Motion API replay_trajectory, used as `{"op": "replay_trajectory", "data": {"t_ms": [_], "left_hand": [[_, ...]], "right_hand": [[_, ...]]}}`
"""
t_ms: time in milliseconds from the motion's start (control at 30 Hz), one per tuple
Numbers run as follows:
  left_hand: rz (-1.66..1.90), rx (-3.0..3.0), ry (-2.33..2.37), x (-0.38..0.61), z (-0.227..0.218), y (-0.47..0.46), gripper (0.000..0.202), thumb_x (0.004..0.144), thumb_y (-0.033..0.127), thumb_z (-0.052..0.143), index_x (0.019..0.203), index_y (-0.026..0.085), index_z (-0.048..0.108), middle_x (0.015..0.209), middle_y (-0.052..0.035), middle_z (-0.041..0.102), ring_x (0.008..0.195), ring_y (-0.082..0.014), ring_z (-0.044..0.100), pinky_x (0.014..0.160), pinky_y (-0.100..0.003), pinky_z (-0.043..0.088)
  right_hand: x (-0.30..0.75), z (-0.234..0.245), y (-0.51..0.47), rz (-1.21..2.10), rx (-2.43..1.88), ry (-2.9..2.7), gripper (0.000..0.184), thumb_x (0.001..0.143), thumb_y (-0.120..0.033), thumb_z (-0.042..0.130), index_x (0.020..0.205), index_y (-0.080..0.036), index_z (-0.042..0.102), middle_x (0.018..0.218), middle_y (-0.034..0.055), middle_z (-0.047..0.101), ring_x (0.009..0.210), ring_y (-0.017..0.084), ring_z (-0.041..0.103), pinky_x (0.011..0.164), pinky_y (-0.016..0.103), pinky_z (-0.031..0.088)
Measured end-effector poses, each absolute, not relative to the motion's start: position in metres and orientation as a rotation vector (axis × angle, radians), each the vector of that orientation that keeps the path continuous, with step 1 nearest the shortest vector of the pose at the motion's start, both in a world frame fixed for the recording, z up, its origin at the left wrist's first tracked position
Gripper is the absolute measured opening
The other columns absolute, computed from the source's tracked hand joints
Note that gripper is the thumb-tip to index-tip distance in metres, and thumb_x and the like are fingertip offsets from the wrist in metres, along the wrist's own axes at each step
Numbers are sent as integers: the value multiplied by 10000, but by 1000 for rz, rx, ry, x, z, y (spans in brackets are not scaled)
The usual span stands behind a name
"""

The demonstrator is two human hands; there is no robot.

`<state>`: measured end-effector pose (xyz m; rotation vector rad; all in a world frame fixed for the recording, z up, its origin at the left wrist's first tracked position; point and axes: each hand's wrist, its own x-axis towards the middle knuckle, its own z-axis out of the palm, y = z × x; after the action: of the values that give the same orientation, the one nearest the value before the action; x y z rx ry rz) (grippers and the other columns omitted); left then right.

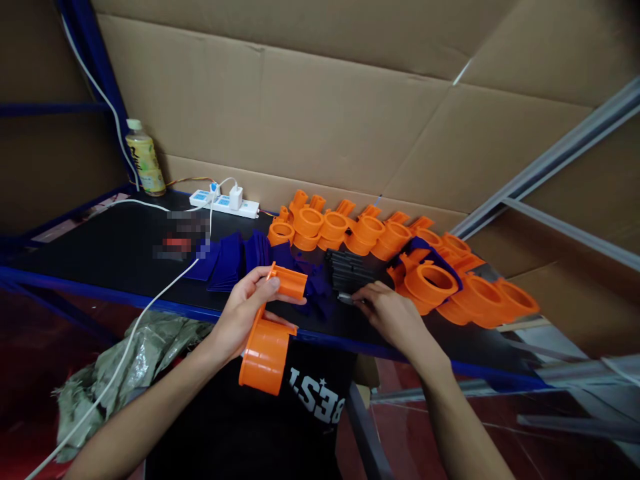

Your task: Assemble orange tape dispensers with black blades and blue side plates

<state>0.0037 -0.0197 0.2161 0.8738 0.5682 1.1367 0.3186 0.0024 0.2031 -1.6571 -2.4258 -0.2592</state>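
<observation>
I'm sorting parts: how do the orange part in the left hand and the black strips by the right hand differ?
The orange part has a wide round ring; the black strips are slender and straight. The orange part is held up in the left hand; the black strips lie side by side on the table.

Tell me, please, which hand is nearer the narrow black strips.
Right: the right hand is at the near edge of the black strips, the left hand farther left.

The orange part (265, 357) looks smooth, glossy plastic; the wall (350, 107) (cardboard) matt.
</observation>
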Motion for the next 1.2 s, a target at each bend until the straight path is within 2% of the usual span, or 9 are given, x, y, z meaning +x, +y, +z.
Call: {"op": "replay_trajectory", "data": {"t_ms": [133, 233, 400, 567, 700, 867, 967, 1100, 1200], "left_hand": [[1117, 864, 553, 5, 214, -19, 367, 877, 419, 724, 1105, 172, 578, 1049, -140, 766, 970, -335, 767, 629, -342, 658], [1110, 868, 541, 6, 213, -17, 418, 846, 428, 757, 1126, 169, 586, 1080, -139, 756, 989, -342, 759, 663, -382, 664], [1059, 888, 564, 13, 205, -15, 422, 828, 391, 785, 1137, 185, 585, 1151, -121, 734, 1015, -322, 750, 698, -390, 661], [1026, 920, 585, 19, 199, -17, 452, 793, 386, 816, 1131, 188, 592, 1131, -104, 736, 985, -303, 754, 687, -379, 651], [991, 963, 587, 20, 198, -18, 469, 784, 404, 823, 1116, 180, 580, 1060, -114, 751, 998, -317, 750, 678, -381, 646], [913, 995, 597, 20, 195, -18, 466, 776, 408, 829, 1090, 181, 570, 1067, -122, 748, 1009, -329, 750, 665, -392, 649], [911, 996, 596, 20, 193, -16, 464, 786, 408, 821, 1097, 173, 569, 1043, -127, 751, 965, -325, 764, 637, -358, 645], [921, 934, 581, 18, 196, -15, 442, 823, 422, 787, 1107, 159, 574, 1098, -162, 743, 940, -338, 772, 585, -325, 632], [935, 885, 574, 15, 199, -15, 393, 847, 414, 766, 1083, 164, 576, 1123, -159, 733, 994, -364, 759, 603, -369, 648]], "right_hand": [[319, 208, 4, -162, -1685, -2368, 138, 899, -199, 571, 855, -239, 695, 906, 46, 727, 807, 196, 685, 612, 289, 501], [317, 217, 5, 16, -1645, -2316, 105, 885, -243, 613, 840, -240, 708, 887, 42, 725, 786, 190, 679, 638, 281, 511], [287, 249, -10, 343, -1381, -2184, 187, 919, -391, 649, 936, -236, 753, 879, 60, 713, 757, 188, 651, 635, 293, 509], [249, 272, -21, 511, -1237, -2192, 182, 918, -398, 669, 946, -249, 771, 856, 48, 698, 758, 178, 633, 657, 291, 513], [238, 269, -14, 490, -1257, -2224, 148, 902, -372, 682, 926, -259, 775, 821, 37, 694, 731, 173, 621, 621, 288, 492], [229, 260, -9, 512, -1254, -2208, 119, 912, -347, 673, 926, -276, 767, 835, 19, 711, 717, 161, 624, 577, 270, 459], [223, 258, -9, 519, -1239, -2192, 118, 914, -339, 676, 940, -271, 768, 843, 16, 719, 728, 154, 632, 589, 261, 461], [231, 256, -3, 465, -1273, -2104, 223, 940, -412, 636, 1029, -259, 772, 912, 32, 755, 704, 156, 642, 591, 271, 468], [255, 253, 7, 367, -1374, -2003, 286, 958, -443, 599, 1060, -236, 768, 983, 53, 777, 788, 191, 692, 635, 289, 497]]}}
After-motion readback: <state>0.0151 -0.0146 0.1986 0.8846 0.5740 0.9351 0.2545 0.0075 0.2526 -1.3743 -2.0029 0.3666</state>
